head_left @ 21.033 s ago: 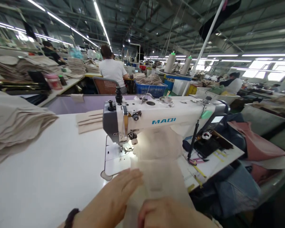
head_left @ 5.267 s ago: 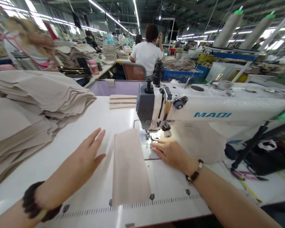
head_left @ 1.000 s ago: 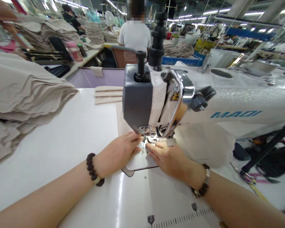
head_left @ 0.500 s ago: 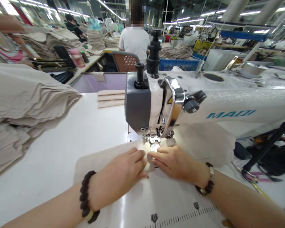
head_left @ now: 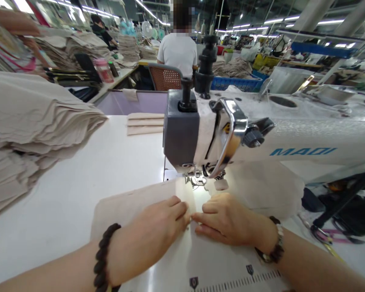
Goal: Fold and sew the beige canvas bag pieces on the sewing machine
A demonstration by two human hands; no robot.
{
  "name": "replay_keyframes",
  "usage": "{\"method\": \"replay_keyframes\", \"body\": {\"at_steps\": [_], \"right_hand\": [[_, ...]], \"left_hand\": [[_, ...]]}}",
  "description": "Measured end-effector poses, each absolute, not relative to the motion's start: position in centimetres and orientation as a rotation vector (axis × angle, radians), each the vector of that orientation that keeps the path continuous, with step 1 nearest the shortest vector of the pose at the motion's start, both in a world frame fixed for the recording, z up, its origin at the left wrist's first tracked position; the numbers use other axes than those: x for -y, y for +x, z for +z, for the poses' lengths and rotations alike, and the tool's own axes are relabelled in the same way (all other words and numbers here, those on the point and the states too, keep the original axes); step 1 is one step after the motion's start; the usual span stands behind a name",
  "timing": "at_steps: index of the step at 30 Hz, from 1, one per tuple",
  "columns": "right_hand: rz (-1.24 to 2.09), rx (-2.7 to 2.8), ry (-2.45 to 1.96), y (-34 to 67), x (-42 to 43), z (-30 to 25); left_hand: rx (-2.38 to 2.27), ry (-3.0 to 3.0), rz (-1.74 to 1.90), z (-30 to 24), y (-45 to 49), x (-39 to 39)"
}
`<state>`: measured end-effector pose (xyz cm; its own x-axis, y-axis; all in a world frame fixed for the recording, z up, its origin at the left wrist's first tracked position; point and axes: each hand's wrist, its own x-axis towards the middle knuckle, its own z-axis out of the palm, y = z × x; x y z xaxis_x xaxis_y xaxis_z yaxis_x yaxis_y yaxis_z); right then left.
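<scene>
A beige fabric piece point(head_left: 124, 207) lies on the white table, its lit folded edge running toward the presser foot point(head_left: 197, 180) of the sewing machine point(head_left: 182, 125). My left hand point(head_left: 158, 231) rests on this piece, with its fingers closed on the edge. Just right of it, my right hand point(head_left: 228, 219) has its fingers bent, thumb and index tip pinched together at the same edge. The fingertips of both hands nearly meet in front of the foot. More beige fabric point(head_left: 261, 186) spreads under the machine arm on the right. Both wrists wear beaded bracelets.
A big stack of beige fabric point(head_left: 42, 117) fills the left side. Folded pieces point(head_left: 146, 123) lie behind the machine head. Scissors with pink handles point(head_left: 334, 235) and a black bag sit at right. A ruler scale point(head_left: 225, 282) marks the front. A person in white point(head_left: 178, 52) sits ahead.
Both hands have drawn back a little from the presser foot toward me, keeping to the fabric edge. The view has shifted slightly.
</scene>
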<state>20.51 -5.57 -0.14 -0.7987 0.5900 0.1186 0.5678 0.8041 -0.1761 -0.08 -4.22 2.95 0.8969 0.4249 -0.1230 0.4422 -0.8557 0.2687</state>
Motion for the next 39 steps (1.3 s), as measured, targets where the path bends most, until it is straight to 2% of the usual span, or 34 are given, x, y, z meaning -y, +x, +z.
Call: {"method": "replay_keyframes", "body": {"at_steps": [15,20,30,39], "right_hand": [[0.204,2.727,-1.300,19.2,4.7,-0.1],[0.109,2.627,-1.406,18.8,4.5,-0.4],[0.162,2.622,-1.432,18.7,4.5,-0.8],[0.171,2.588,-1.371,19.1,4.6,-2.0]], "left_hand": [[-0.742,2.780,0.048,1.3,-0.4,1.4],[-0.795,2.753,0.067,1.4,-0.2,0.2],[-0.895,2.830,0.087,1.1,0.0,-1.0],[-0.910,2.978,0.254,-0.5,-0.4,-0.5]]}}
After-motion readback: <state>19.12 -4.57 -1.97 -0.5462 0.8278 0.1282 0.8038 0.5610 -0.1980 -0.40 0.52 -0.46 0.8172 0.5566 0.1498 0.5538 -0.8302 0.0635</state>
